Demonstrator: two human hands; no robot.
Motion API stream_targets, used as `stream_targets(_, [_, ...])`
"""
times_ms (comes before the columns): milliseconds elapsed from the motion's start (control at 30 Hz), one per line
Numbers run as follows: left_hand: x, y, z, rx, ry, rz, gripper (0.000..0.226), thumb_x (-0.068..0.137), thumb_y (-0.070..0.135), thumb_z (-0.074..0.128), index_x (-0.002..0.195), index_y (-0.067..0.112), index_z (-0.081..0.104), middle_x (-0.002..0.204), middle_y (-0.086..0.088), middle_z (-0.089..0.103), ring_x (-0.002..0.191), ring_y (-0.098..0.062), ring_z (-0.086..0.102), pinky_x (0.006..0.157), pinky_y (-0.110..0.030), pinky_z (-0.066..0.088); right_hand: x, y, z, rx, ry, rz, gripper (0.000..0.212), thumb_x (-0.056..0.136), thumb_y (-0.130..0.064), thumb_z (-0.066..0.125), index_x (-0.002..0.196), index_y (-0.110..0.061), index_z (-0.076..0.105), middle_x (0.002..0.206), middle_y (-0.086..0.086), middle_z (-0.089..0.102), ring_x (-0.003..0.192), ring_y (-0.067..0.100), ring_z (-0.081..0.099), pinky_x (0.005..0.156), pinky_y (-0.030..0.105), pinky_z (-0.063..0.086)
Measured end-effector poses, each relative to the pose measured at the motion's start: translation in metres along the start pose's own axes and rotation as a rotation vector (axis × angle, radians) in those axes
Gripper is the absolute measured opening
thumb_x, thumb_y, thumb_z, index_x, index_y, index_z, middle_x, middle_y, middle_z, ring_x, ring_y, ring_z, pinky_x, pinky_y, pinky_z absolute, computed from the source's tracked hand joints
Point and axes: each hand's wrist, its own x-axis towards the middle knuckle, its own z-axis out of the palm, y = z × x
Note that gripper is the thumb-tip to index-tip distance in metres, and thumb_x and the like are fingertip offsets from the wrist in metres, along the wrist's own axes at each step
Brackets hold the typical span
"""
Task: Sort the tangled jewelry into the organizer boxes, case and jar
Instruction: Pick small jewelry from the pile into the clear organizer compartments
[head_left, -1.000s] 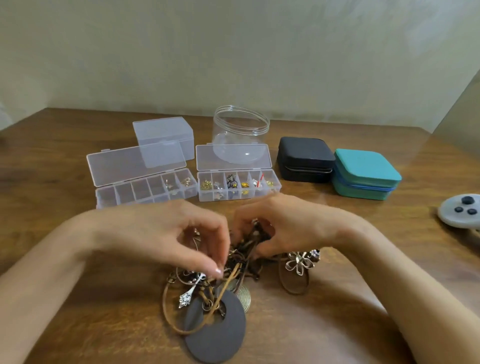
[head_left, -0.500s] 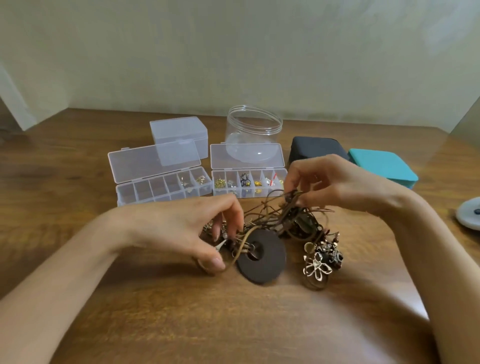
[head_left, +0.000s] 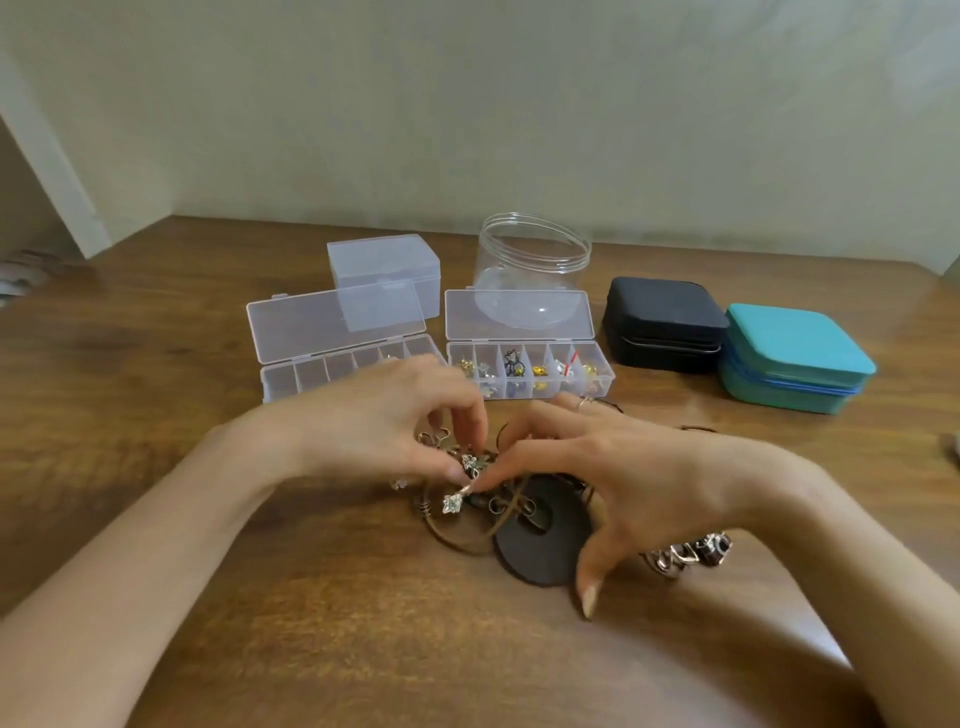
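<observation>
Left hand (head_left: 387, 423) pinches a silver charm (head_left: 470, 462) in the jewelry tangle (head_left: 501, 505) on the table (head_left: 156, 364). Right hand (head_left: 618, 470) touches it with extended fingers, thumb apart, grasping nothing

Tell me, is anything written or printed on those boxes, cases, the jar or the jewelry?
No text can be read anywhere.
Boxes, jar, black case, teal case: plain, no label or brand visible.
Tangle and pieces in the right box: too small to show any marks.
</observation>
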Motion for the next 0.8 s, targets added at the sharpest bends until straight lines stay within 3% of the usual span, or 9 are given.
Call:
stream_targets(133, [0.002, 0.003, 0.007, 0.061, -0.075, 0.049, 0.027, 0.076, 0.046, 0.071, 0.093, 0.039, 0.051, 0.094, 0.024, 0.045, 0.098, 0.007, 0.037, 0.086, -0.010, 0.027, 0.000, -0.002, -0.002, 0.014, 0.014, 0.034, 0.072, 0.071, -0.039, 0.078, 0.133, -0.043, 0.043, 0.124, -0.013, 0.043, 0.115, 0.006, 0.043, 0.099, 0.028, 0.040])
stream_targets(267, [0.004, 0.006, 0.010, 0.059, -0.105, 0.033, 0.031, 0.078, 0.041, 0.071, 0.096, 0.037, 0.047, 0.093, 0.024, 0.043, 0.093, 0.014, 0.036, 0.079, -0.005, 0.028, -0.002, -0.005, -0.006, 0.100, 0.083, 0.109, 0.060, 0.071, -0.028, 0.081, 0.118, -0.042, 0.046, 0.108, -0.020, 0.052, 0.097, -0.003, 0.048, 0.083, 0.009, 0.039])
stream_targets(433, [0.005, 0.007, 0.011, -0.020, -0.126, -0.045, 0.043, 0.075, 0.040, 0.075, 0.105, 0.037, 0.044, 0.095, 0.020, 0.051, 0.094, 0.004, 0.042, 0.079, -0.013, 0.035, -0.010, 0.005, -0.018, 0.241, 0.251, 0.100, 0.034, 0.073, -0.012, 0.080, 0.089, -0.037, 0.064, 0.087, -0.017, 0.062, 0.089, 0.002, 0.059, 0.078, 0.019, 0.048])
stream_targets(567, [0.005, 0.009, 0.010, -0.009, -0.147, -0.050, 0.045, 0.072, 0.041, 0.077, 0.102, 0.037, 0.043, 0.094, 0.017, 0.050, 0.094, 0.005, 0.041, 0.079, -0.013, 0.034, -0.015, 0.014, -0.024, 0.295, 0.286, 0.094, 0.026, 0.072, -0.003, 0.079, 0.085, -0.023, 0.070, 0.087, -0.010, 0.063, 0.085, 0.010, 0.062, 0.078, 0.025, 0.050])
stream_targets(700, [0.004, 0.008, 0.009, 0.010, -0.171, -0.064, 0.052, 0.067, 0.049, 0.078, 0.103, 0.037, 0.043, 0.101, 0.016, 0.047, 0.093, 0.004, 0.041, 0.077, -0.011, 0.035, -0.017, 0.016, -0.025, 0.305, 0.282, 0.073, 0.029, 0.071, -0.007, 0.078, 0.084, -0.029, 0.067, 0.087, -0.010, 0.062, 0.082, 0.012, 0.058, 0.073, 0.029, 0.049])
stream_targets(800, [0.003, 0.008, 0.009, 0.044, -0.195, -0.065, 0.059, 0.063, 0.055, 0.077, 0.107, 0.037, 0.043, 0.105, 0.018, 0.045, 0.096, 0.002, 0.040, 0.080, -0.012, 0.036, -0.020, 0.015, -0.025, 0.354, 0.171, 0.113, 0.034, 0.070, -0.008, 0.078, 0.081, -0.033, 0.059, 0.082, -0.012, 0.059, 0.074, 0.007, 0.054, 0.067, 0.027, 0.047])
